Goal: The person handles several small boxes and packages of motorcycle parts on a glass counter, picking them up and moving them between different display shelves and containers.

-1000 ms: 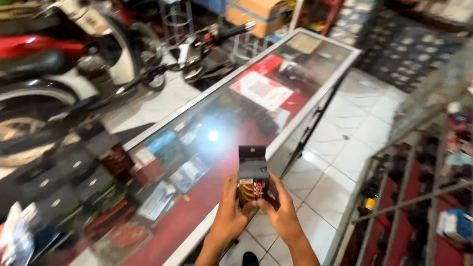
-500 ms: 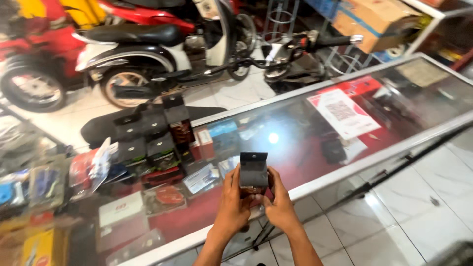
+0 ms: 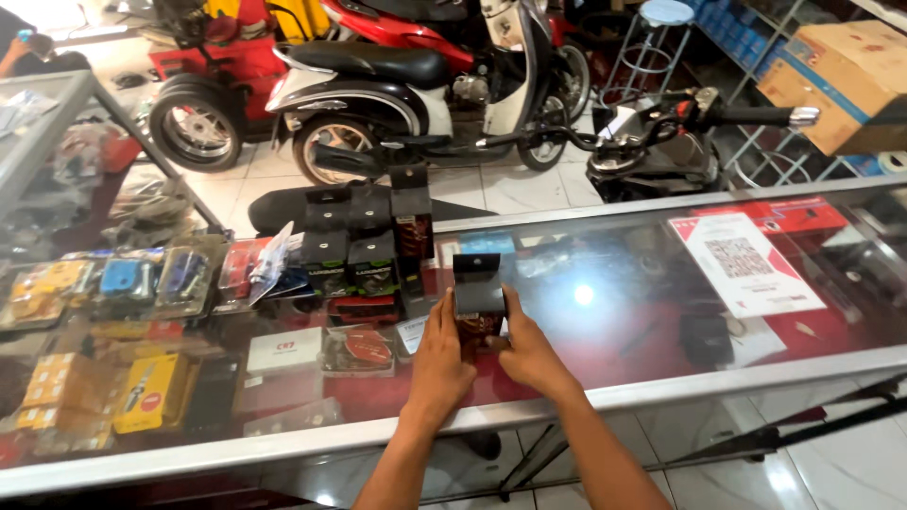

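Between the 2 hands, a small dark package (image 3: 478,293) stands upright above the glass counter (image 3: 661,312). The left hand (image 3: 442,354) and right hand (image 3: 525,348) clasp its sides, fingers curled. Bare glass lies right of them; the counter's metal edge (image 3: 718,378) runs just under the wrists.

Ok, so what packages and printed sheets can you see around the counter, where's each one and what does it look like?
Small box: held in both hands, left hand and right hand, over the glass counter; dark grey top, reddish lower part.
Paper sheet: lying on the counter at right; white rectangle, red band, square code pattern.
Yellow packet: in the case, lower left; flat rectangle.
Cardboard box: upper right; brown.
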